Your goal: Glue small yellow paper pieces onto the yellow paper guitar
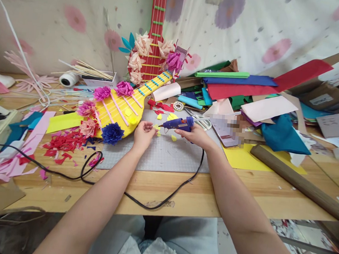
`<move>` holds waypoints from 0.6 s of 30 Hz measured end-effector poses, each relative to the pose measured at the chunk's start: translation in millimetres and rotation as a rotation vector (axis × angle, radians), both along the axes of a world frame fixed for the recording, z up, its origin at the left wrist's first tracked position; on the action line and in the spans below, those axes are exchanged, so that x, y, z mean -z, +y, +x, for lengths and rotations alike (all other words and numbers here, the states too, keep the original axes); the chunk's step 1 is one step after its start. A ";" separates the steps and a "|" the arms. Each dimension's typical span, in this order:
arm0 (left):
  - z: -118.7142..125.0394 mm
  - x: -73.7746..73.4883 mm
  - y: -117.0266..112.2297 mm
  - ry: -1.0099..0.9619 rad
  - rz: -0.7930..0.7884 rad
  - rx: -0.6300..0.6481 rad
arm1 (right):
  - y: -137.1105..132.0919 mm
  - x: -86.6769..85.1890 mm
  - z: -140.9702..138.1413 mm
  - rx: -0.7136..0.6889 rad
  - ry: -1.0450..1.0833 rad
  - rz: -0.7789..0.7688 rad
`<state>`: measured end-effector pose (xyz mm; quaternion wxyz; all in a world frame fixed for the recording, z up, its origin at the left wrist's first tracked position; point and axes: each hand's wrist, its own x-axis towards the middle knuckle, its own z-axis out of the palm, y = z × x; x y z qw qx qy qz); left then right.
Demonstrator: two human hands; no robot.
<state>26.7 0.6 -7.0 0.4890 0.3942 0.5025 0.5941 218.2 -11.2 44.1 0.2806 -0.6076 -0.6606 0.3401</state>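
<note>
My right hand (196, 135) is wrapped round a blue hot glue gun (177, 123), its nozzle pointing left. A small yellow paper petal (157, 128) is pinched in my left hand (144, 135), right by the nozzle tip. Below both hands lies a grey cutting mat (164, 158), with a few loose yellow petals (173, 138) on it. Just left of my left hand rests a yellow paper guitar (123, 119) trimmed with pink strips, pink flowers and a dark blue flower (113, 133). The glue gun's black cord (179, 188) loops down across the table front.
Behind stands a red guitar (154, 59) with pale flowers. Coloured paper (240, 85) is piled at the back right, near a phone (226, 131) and scissors (202, 122). A brown tube (297, 182) lies on the right. Red paper scraps (65, 144) spread on the left.
</note>
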 end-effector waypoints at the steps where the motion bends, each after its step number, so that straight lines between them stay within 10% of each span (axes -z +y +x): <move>1: -0.1 0.2 0.1 0.001 0.003 0.002 | 0.4 0.6 0.2 -0.003 -0.002 0.003; 18: -0.1 -0.7 -1.2 0.036 0.007 0.009 | 1.6 1.3 3.8 -0.023 0.003 0.035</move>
